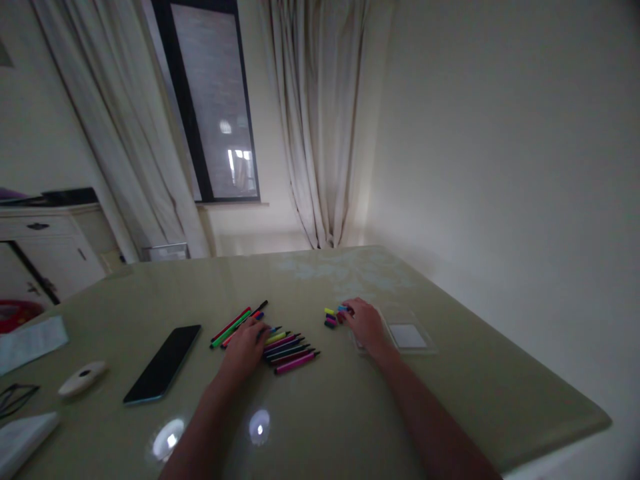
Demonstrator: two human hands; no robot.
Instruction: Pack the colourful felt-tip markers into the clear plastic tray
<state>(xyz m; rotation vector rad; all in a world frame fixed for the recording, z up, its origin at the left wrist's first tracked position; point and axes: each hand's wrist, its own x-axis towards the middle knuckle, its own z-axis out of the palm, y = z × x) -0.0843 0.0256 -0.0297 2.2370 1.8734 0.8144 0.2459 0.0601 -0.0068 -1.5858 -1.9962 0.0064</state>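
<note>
Uncapped felt-tip markers (295, 361) lie side by side on the table, their dark tips pointing right. My left hand (245, 348) rests at their upper left end, fingers curled round a blue marker (275, 329). Left of it lie several capped markers (231, 329), red, green and black among them, partly covered by the hand. To the right is a small heap of loose marker caps (330, 319) in yellow, dark and pink. My right hand (366, 325) reaches over the heap's right side, its fingertips closed at a blue cap (343, 308).
A clear plastic case (424, 343) with a white insert lies under and right of my right forearm. On the left are a black phone (163, 365), a white mouse-shaped object (83, 379), glasses (17, 399) and a pale cloth (33, 343). A wall borders the table's right side.
</note>
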